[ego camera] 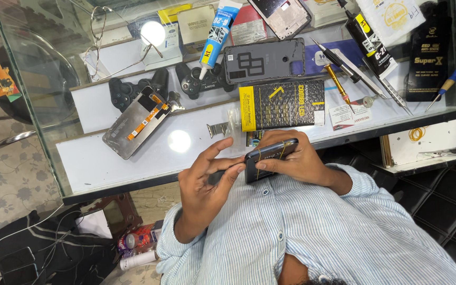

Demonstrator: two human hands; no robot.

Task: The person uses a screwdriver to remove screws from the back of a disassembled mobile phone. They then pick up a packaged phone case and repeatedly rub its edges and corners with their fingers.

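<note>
Two hands are being used on one dark phone (268,157), which is being held just above the near edge of the glass counter (133,169). It is being gripped by the right hand (299,161), while a small dark tool (217,177) is being pinched against its end by the left hand (204,184).

Glass counter (38,95) with white shelf beneath. Bare phone display panel (135,122) with orange flex strip lies tilted at left – two black game controllers (186,80) just behind it. Blue-and-white glue tube (216,31) leans over right controller. Grey phone back cover (264,60) next to it; black-and-yellow packet (282,104) in front. Black glue tube (368,39), tweezers (362,74), orange-handled screwdriver (338,83) further right – blue-handled screwdriver (452,79) near far edge. Spectacles (106,42) at back left.
</note>
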